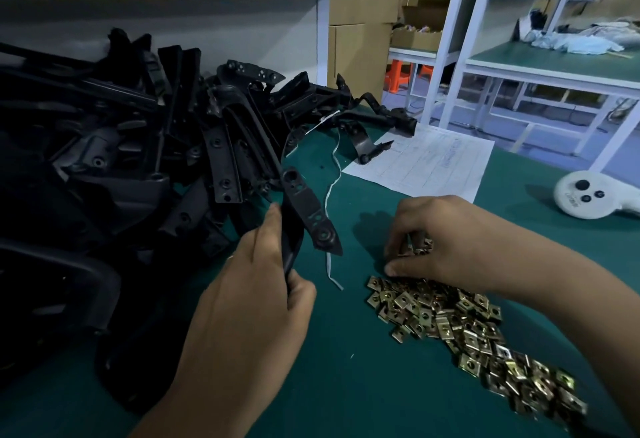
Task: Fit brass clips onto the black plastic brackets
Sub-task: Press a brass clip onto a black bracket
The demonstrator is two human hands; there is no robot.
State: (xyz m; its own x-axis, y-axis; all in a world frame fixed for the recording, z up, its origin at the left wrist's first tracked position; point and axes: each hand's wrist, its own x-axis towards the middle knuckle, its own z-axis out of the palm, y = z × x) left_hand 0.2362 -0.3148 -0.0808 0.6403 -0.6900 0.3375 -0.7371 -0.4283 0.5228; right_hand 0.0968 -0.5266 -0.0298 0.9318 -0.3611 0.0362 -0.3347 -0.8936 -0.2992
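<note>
Fingers of the left hand (pixel 256 285) curl round a black bracket (pixel 304 209), tilted above the green worktop (pixel 346 385) beside the bracket pile (pixel 121 160); the right hand (pixel 446 240), palm down, pinches brass clips (pixel 415 247) at the clip heap (pixel 467 333).

The right hand (pixel 446 240) hides the brass clips (pixel 417 247) its curled fingers pinch; print on the paper sheet (pixel 429 164) is illegible.

A green-topped table (pixel 346 385) is seen; left of its brass clips (pixel 467 330) black brackets (pixel 138 160) are heaped, a paper sheet (pixel 426 164) beyond.
</note>
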